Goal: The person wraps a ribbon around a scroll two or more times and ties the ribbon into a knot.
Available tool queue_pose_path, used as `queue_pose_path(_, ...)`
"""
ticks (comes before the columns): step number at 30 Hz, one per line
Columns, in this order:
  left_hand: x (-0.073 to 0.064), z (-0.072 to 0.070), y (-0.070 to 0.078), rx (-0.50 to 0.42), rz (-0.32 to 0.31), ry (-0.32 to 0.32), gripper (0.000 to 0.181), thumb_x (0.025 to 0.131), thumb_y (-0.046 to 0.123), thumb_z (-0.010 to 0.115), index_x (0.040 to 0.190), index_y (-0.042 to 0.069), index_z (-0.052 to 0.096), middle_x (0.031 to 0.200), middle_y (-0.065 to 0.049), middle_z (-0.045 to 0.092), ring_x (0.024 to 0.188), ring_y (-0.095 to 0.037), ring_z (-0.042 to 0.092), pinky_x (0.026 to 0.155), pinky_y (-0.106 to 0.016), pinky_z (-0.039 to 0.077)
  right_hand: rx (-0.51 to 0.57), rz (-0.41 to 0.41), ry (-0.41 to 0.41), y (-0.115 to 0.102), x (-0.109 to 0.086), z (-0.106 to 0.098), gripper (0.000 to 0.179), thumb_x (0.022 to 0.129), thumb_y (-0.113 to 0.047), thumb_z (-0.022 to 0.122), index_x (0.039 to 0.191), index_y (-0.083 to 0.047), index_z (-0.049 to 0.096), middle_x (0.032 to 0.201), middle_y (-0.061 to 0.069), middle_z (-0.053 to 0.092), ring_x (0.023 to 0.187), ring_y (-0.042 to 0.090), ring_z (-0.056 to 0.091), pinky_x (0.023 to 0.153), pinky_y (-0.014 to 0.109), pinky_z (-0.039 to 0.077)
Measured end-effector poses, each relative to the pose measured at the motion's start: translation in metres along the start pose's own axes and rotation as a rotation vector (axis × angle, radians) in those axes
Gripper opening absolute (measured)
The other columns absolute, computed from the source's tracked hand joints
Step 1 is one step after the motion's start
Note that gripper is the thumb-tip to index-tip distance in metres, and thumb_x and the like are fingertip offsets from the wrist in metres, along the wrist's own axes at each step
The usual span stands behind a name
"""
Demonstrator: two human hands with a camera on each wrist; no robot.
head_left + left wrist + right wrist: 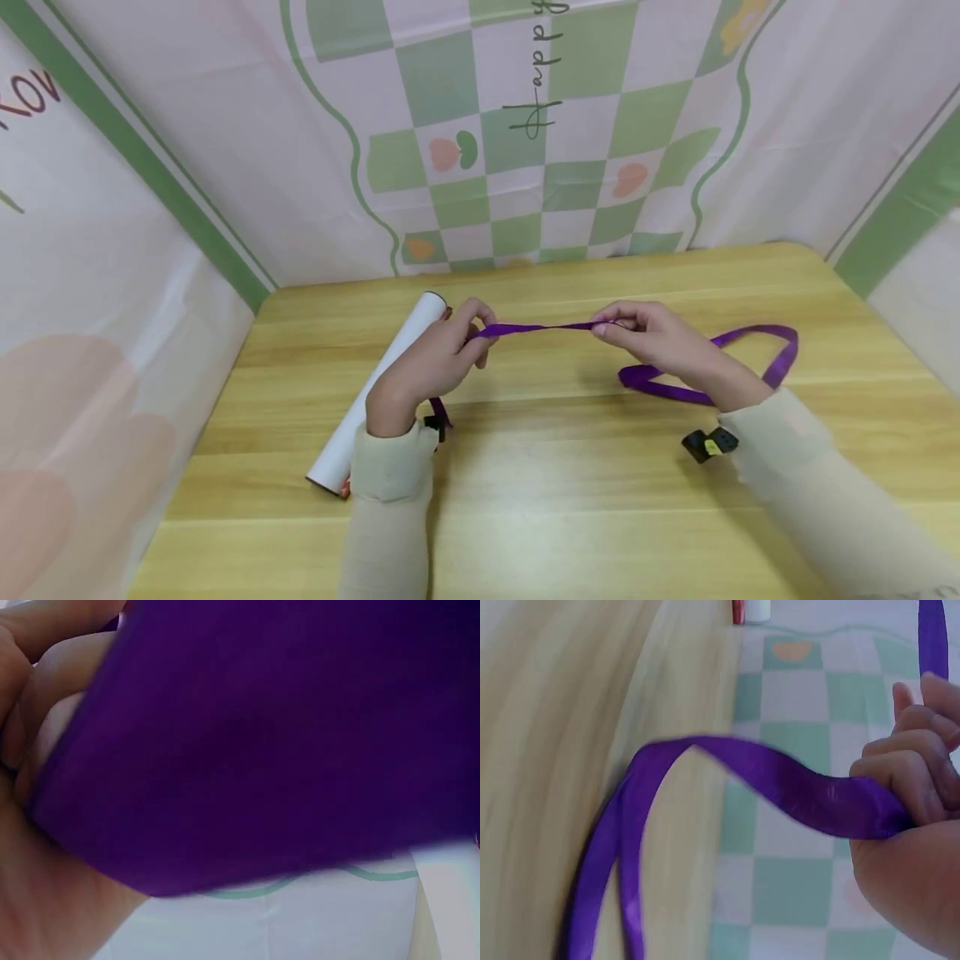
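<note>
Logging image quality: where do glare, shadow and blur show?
Head: pale glare on the table, a faint shadow beside the right sleeve; left wrist: the purple ribbon, dark and soft-edged, fills most of the frame; right wrist: table grain looks blurred.

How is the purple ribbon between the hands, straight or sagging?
Nearly straight: the purple ribbon spans from left hand to right hand without a clear dip, narrowing midway.

I log beige left sleeve (390, 533), bottom centre-left, matching right sleeve (843, 504), lower right, black yellow-patched module (708, 445) at its cuff (780, 429).
</note>
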State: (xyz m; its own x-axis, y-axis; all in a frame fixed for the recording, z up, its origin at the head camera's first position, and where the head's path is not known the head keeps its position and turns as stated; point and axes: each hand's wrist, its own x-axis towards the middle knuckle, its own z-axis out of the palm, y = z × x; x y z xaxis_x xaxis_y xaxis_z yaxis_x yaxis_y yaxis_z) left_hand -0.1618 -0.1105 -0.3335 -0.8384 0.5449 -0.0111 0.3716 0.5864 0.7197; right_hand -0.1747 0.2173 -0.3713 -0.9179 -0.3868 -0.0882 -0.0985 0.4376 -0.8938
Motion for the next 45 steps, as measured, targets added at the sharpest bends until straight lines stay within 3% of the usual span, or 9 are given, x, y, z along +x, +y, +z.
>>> queue_pose_path(3,-0.002,-0.001,-0.002,-0.021,0.003,0.002,0.013,0.114,0.02,0.047,0.125,0.014,0.049,0.083,-0.002,0.064,0.057,-0.013,0.04,0.058,-0.026,0.036,0.05,0.045,-0.028,0.011,-0.002,-0.009,0.033,0.108,-0.034,0.061,0.128,-0.007,0.06,0.065,-0.007,0.04,0.054,0.01,0.031,0.051,0.038,0.034)
queue_pose_path(10,-0.005,-0.004,-0.007,0.018,-0.013,0.018,0.019,0.114,0.027,0.049,0.109,0.015,0.063,0.085,0.0,0.062,0.067,-0.015,0.042,0.068,-0.029,0.04,0.093,0.089,-0.027,0.029,-0.004,-0.031,0.023,0.11,-0.031,0.059,0.117,-0.009,0.062,0.06,-0.006,0.031,0.053,0.017,0.023,0.053,0.039,0.029)
queue_pose_path(16,-0.008,-0.006,-0.018,0.076,-0.108,0.079,0.032,0.116,0.027,0.041,0.108,0.011,0.067,0.092,-0.003,0.066,0.067,-0.016,0.049,0.066,-0.03,0.047,-0.088,0.162,-0.023,0.039,-0.004,-0.045,0.04,0.11,-0.039,0.056,0.119,-0.001,0.062,0.067,-0.006,0.041,0.058,0.011,0.036,0.058,0.035,0.039)
queue_pose_path(21,-0.013,-0.006,-0.028,0.112,-0.192,0.044,0.026,0.116,0.023,0.036,0.121,0.007,0.056,0.082,-0.007,0.072,0.064,-0.016,0.053,0.066,-0.03,0.045,-0.216,0.211,0.008,0.044,-0.007,-0.061,0.044,0.11,-0.042,0.055,0.128,-0.002,0.063,0.078,-0.008,0.053,0.068,0.011,0.046,0.066,0.035,0.045)
queue_pose_path(28,-0.028,0.003,-0.047,0.134,-0.18,-0.012,0.02,0.113,0.017,0.047,0.111,0.005,0.062,0.09,-0.013,0.072,0.07,-0.016,0.059,0.069,-0.03,0.048,-0.34,0.239,0.034,0.059,-0.016,-0.081,0.044,0.11,-0.042,0.055,0.126,-0.002,0.066,0.107,0.007,0.07,0.087,0.013,0.059,0.074,0.03,0.049)
queue_pose_path(31,-0.031,0.011,-0.053,0.252,-0.183,-0.003,0.018,0.109,0.013,0.055,0.103,0.004,0.07,0.093,-0.009,0.073,0.076,-0.015,0.058,0.074,-0.032,0.05,-0.417,0.214,0.043,0.065,-0.023,-0.085,0.04,0.111,-0.036,0.055,0.125,0.0,0.068,0.122,0.017,0.072,0.106,0.02,0.064,0.082,0.027,0.05)
queue_pose_path(38,-0.031,0.025,-0.051,0.39,-0.276,-0.011,0.017,0.106,0.016,0.063,0.109,0.007,0.076,0.104,-0.006,0.077,0.08,-0.015,0.062,0.075,-0.036,0.055,-0.628,0.062,0.118,0.078,-0.041,-0.082,0.018,0.105,-0.02,0.066,0.11,-0.004,0.074,0.092,0.002,0.072,0.072,0.008,0.053,0.066,0.027,0.044)
queue_pose_path(42,-0.029,0.028,-0.049,0.44,-0.302,0.025,0.018,0.106,0.016,0.061,0.11,0.007,0.075,0.104,-0.008,0.077,0.079,-0.018,0.064,0.07,-0.037,0.055,-0.735,-0.063,0.192,0.082,-0.05,-0.077,0.002,0.097,-0.011,0.076,0.098,-0.012,0.076,0.091,-0.003,0.075,0.074,0.002,0.054,0.069,0.025,0.045)
queue_pose_path(45,-0.029,0.03,-0.05,0.473,-0.316,0.036,0.017,0.106,0.016,0.06,0.111,0.006,0.072,0.105,-0.01,0.077,0.087,-0.023,0.069,0.074,-0.042,0.058,-0.764,-0.084,0.179,0.083,-0.055,-0.076,0.01,0.092,-0.007,0.08,0.098,-0.014,0.074,0.096,0.0,0.077,0.082,0.011,0.064,0.074,0.029,0.049)
